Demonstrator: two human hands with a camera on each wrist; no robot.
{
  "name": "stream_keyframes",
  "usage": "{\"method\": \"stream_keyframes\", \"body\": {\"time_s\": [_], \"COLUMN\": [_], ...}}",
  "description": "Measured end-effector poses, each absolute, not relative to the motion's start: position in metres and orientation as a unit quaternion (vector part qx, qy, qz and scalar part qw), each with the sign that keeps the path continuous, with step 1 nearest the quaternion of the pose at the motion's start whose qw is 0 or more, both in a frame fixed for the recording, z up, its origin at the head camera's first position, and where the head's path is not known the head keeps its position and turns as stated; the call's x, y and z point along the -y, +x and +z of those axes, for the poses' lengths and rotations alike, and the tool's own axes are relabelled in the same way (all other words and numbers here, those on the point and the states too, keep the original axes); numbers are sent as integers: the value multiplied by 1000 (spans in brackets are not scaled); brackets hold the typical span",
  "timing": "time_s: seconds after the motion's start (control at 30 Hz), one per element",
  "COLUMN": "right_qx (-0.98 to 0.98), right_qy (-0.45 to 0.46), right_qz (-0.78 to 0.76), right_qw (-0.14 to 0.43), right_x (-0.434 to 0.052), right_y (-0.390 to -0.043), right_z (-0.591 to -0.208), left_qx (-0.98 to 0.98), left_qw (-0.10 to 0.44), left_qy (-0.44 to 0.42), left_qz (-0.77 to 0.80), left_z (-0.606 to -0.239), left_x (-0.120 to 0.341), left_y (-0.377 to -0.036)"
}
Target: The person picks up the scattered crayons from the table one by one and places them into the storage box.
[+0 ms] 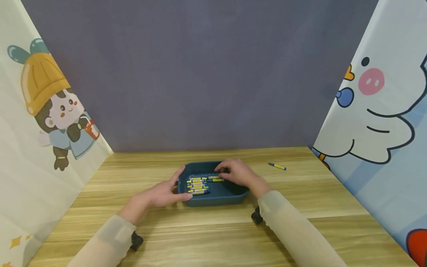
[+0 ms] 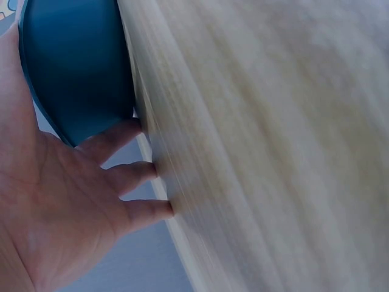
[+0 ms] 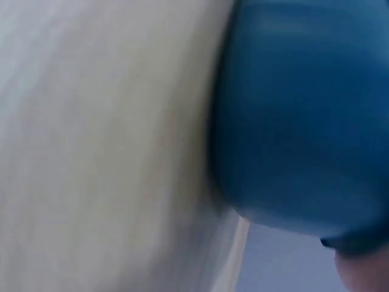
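Observation:
A dark blue rectangular box [image 1: 213, 200] stands on the wooden table. Several yellow-and-blue crayons [image 1: 198, 186] lie side by side in its left part, with a couple more crayons [image 1: 215, 180] just right of them. My left hand [image 1: 163, 193] spans the box's left end, thumb along the near rim and fingers at the far left corner. In the left wrist view its fingers are extended, with fingertips at the table. My right hand [image 1: 237, 172] reaches inside, bent fingers over the right-hand crayons; no crayon shows between fingertip and thumb. The right wrist view is blurred.
A single crayon [image 1: 277, 166] lies on the table, right of the box. Behind the table [image 1: 207, 237] rises a plain grey-purple backdrop [image 1: 207, 74]. Cartoon-printed panels stand at the left [image 1: 20, 129] and right [image 1: 377, 122].

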State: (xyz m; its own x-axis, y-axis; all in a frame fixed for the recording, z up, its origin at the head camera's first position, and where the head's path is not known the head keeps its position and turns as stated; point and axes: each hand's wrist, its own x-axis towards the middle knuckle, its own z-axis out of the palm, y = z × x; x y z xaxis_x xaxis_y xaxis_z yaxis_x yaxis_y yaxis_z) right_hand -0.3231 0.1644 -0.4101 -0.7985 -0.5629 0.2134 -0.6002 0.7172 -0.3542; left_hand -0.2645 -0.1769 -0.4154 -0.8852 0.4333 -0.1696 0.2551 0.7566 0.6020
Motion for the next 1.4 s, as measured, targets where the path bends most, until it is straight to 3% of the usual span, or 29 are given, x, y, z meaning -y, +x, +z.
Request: {"method": "stream_keyframes", "body": {"time_s": [0.13, 0.3, 0.8, 1.4], "right_qx": [910, 915, 946, 958], "right_qy": [269, 220, 147, 118], "right_qz": [308, 327, 287, 261], "right_qw": [63, 90, 15, 24], "right_x": [-181, -218, -361, -392], "right_y": [-329, -339, -342, -345], "right_z": [-404, -397, -425, -438], "left_qx": [-923, -923, -922, -922], "left_qw": [153, 152, 153, 153], "left_qy": [187, 188, 188, 189], "left_qz": [298, 300, 301, 301], "left_z": [-416, -416, -417, -417], "left_x": [176, 177, 178, 178], "left_y": [-264, -265, -265, -266]}}
